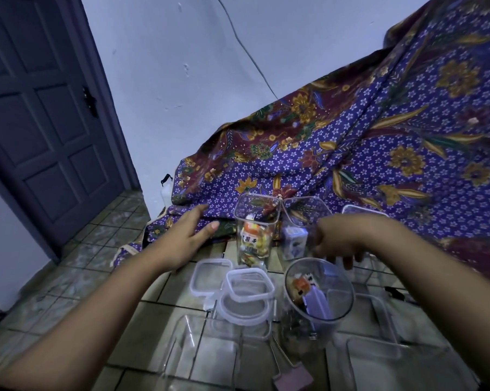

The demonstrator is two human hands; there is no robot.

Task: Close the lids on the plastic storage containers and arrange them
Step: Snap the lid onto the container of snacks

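Faintly, red characters mark a packet inside the tall square container (255, 230) at twelve o'clock. Left hand (185, 241) spreads open, empty. Right hand (340, 241) curls downward; its grip is unclear.

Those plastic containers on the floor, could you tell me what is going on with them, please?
A person is working over clear containers on a tiled floor. The left hand is open and empty, reaching toward the tall square container holding colourful packets, which has no lid. The right hand hangs above a round container, also open; its grip is blurred. Several loose lids lie stacked nearby. Patterned cloth drapes behind.
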